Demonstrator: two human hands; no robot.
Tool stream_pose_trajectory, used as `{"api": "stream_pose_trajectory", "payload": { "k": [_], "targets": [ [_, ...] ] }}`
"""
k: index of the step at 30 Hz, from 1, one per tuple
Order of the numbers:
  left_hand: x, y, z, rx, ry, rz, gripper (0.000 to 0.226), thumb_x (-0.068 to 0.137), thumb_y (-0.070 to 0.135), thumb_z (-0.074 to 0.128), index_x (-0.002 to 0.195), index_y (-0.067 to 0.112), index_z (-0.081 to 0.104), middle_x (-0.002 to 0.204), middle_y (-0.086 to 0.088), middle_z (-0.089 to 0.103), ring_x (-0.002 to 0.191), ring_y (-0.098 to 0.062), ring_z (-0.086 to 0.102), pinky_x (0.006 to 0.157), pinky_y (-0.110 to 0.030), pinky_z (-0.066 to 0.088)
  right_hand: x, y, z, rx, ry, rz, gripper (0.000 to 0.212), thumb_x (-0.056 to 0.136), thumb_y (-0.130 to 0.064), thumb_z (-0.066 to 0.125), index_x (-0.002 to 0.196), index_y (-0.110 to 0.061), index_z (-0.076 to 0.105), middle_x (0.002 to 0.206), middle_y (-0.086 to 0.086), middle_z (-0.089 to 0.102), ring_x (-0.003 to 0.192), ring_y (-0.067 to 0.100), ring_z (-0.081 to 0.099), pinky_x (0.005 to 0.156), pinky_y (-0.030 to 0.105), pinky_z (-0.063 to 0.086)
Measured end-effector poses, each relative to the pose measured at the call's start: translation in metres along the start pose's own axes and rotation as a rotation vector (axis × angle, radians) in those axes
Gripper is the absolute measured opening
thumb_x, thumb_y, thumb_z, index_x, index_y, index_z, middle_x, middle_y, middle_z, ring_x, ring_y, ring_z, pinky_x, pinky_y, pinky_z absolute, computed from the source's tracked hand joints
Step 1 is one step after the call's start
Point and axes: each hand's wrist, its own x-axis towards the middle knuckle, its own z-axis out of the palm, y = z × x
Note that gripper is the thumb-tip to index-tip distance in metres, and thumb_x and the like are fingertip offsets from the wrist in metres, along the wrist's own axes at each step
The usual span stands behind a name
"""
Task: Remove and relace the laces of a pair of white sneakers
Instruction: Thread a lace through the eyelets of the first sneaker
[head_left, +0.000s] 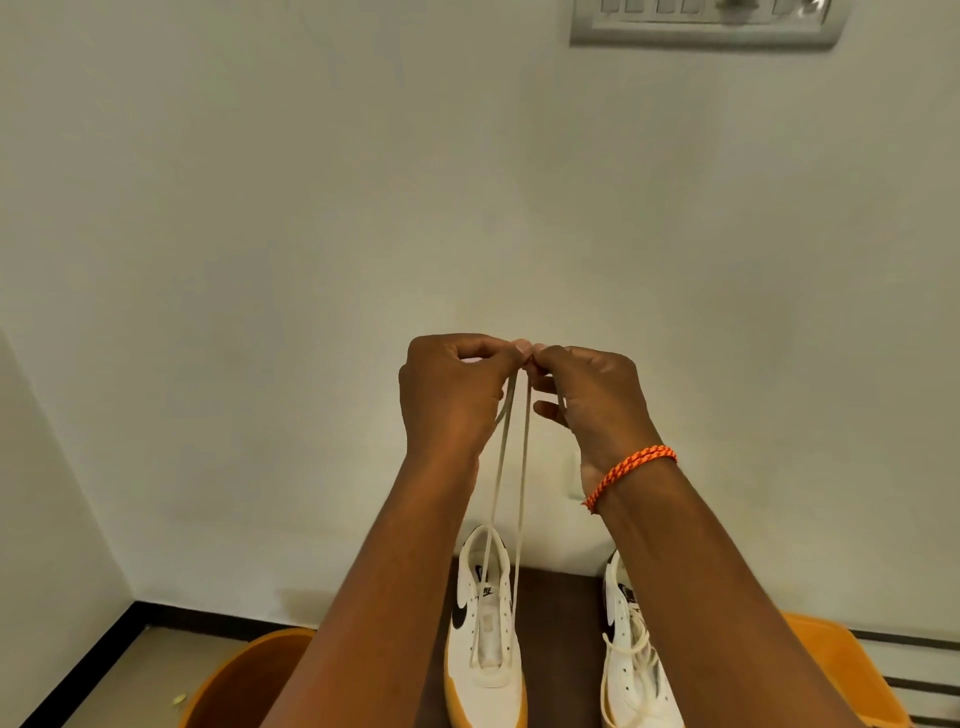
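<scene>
Two white sneakers with black swooshes and tan soles stand on a dark surface near the bottom of the view. The left sneaker (485, 639) has a cream lace (514, 483) threaded only through its lowest eyelets, and both strands rise taut from it. My left hand (452, 395) and my right hand (587, 400) are raised together in front of the wall, fingertips meeting, each pinching an end of that lace. The right sneaker (631, 660) still carries a loose lace and is partly hidden by my right forearm, which wears an orange braided wristband (631, 470).
A dark brown stand (561, 649) holds the shoes against a pale wall (311, 260). An orange round tub (234, 680) sits at lower left, an orange bin (841, 670) at lower right. A switch plate (706, 23) is at the top.
</scene>
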Motion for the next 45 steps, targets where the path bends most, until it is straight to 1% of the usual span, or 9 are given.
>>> {"api": "stream_pose_trajectory", "payload": {
  "k": [9,13,16,19,24,29,33,41,45],
  "targets": [
    [0.005,0.005,-0.003,-0.161,0.02,-0.038,0.017,0.091,0.031,0.083,0.09,0.014,0.084,0.082,0.0,0.081,0.084,-0.02,0.08,0.092,-0.039,0.064,-0.004,0.0,0.006,0.114,0.011,-0.137,0.02,0.096,-0.028,0.071,0.084,-0.016,0.081,0.085,0.003,0.079,0.088,0.018,0.074,0.079,0.036,0.059],
    [0.005,0.004,-0.004,-0.195,0.069,0.007,0.023,0.096,0.036,0.075,0.091,0.015,0.084,0.082,0.002,0.081,0.083,-0.016,0.079,0.089,-0.033,0.063,-0.008,0.003,0.008,0.272,-0.025,-0.216,0.036,0.104,-0.016,0.052,0.084,-0.016,0.081,0.092,0.011,0.079,0.094,0.028,0.076,0.089,0.042,0.061],
    [0.005,0.003,-0.004,-0.185,0.077,0.05,0.014,0.097,0.032,0.075,0.091,0.022,0.084,0.082,0.006,0.081,0.083,-0.013,0.079,0.087,-0.029,0.064,-0.008,0.005,0.01,0.323,-0.044,-0.261,0.047,0.104,-0.006,0.045,0.081,-0.022,0.082,0.093,0.011,0.079,0.091,0.03,0.076,0.085,0.041,0.062],
    [0.008,0.001,-0.004,-0.143,0.089,0.118,0.004,0.094,0.026,0.078,0.093,0.029,0.081,0.086,0.01,0.081,0.086,-0.011,0.078,0.087,-0.032,0.065,-0.007,0.009,0.014,0.247,-0.008,-0.342,0.028,0.104,-0.003,0.054,0.098,-0.012,0.08,0.094,0.007,0.079,0.094,0.027,0.076,0.081,0.034,0.063],
    [0.012,-0.001,-0.004,-0.126,0.103,0.177,0.01,0.092,0.018,0.081,0.1,0.024,0.081,0.094,0.008,0.081,0.09,-0.013,0.078,0.089,-0.04,0.065,-0.004,0.009,0.019,0.23,0.086,-0.424,0.009,0.094,-0.003,0.073,0.102,-0.008,0.073,0.089,0.006,0.077,0.083,0.025,0.077,0.075,0.033,0.064],
    [0.013,-0.003,-0.004,-0.126,0.126,0.217,0.013,0.091,0.018,0.083,0.1,0.024,0.076,0.095,0.005,0.08,0.086,-0.014,0.079,0.084,-0.038,0.067,-0.001,0.008,0.019,0.294,0.132,-0.367,0.03,0.089,-0.006,0.08,0.112,-0.004,0.061,0.089,0.012,0.078,0.08,0.026,0.079,0.078,0.041,0.065],
    [0.015,0.001,-0.005,-0.174,0.136,0.218,0.022,0.089,0.015,0.084,0.107,0.015,0.072,0.094,0.002,0.08,0.081,-0.015,0.08,0.08,-0.035,0.067,0.001,0.009,0.02,0.274,0.131,-0.347,0.03,0.089,-0.008,0.081,0.113,-0.006,0.062,0.091,0.012,0.079,0.082,0.026,0.079,0.081,0.044,0.065],
    [0.017,0.009,-0.003,-0.17,0.108,0.237,0.03,0.09,0.019,0.084,0.117,0.018,0.07,0.103,0.0,0.08,0.084,-0.015,0.08,0.082,-0.035,0.066,0.002,0.003,0.016,0.3,0.08,-0.365,0.025,0.092,-0.005,0.076,0.113,-0.006,0.062,0.092,0.011,0.078,0.083,0.027,0.078,0.08,0.041,0.065],
    [0.011,0.002,-0.007,-0.177,0.089,0.211,0.03,0.094,0.017,0.079,0.121,0.016,0.066,0.106,-0.002,0.079,0.078,-0.02,0.079,0.073,-0.034,0.067,0.001,0.007,0.011,0.281,0.052,-0.369,0.024,0.094,-0.004,0.074,0.114,-0.004,0.06,0.094,0.013,0.077,0.081,0.029,0.076,0.073,0.038,0.064]
  ]
}}
